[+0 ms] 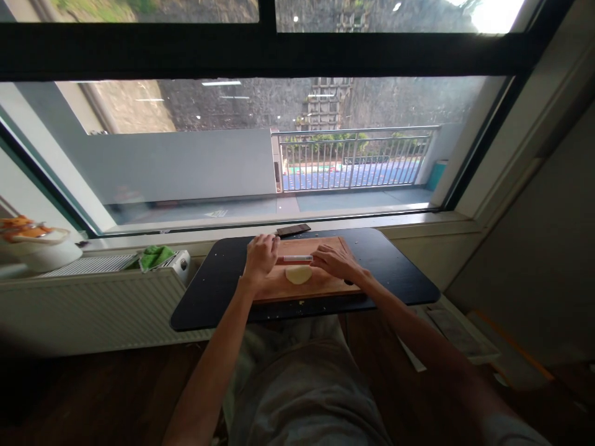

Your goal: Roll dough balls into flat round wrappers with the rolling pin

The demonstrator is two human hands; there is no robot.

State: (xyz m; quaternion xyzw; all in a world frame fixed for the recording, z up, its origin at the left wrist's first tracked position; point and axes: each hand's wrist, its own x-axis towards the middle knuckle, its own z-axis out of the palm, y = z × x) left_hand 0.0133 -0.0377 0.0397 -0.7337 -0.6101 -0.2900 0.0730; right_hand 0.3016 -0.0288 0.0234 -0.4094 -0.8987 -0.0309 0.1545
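Note:
A wooden board [320, 285] lies on a dark table. Over its middle is a slim white and reddish stick-like item [297, 259], running left to right between the hands. My left hand [262, 253] is closed at its left end; the grip is partly hidden. My right hand [335, 260] has its fingers bent together over the right end. Just below the item, a pale yellow, half-round flat piece [298, 274] rests on the board.
The dark table [216, 279] has small crumbs on it. A dark flat object [294, 230] lies at its far edge by the window sill. A green cloth [157, 257] hangs on the radiator [139, 303] at left, near a white pot [49, 251].

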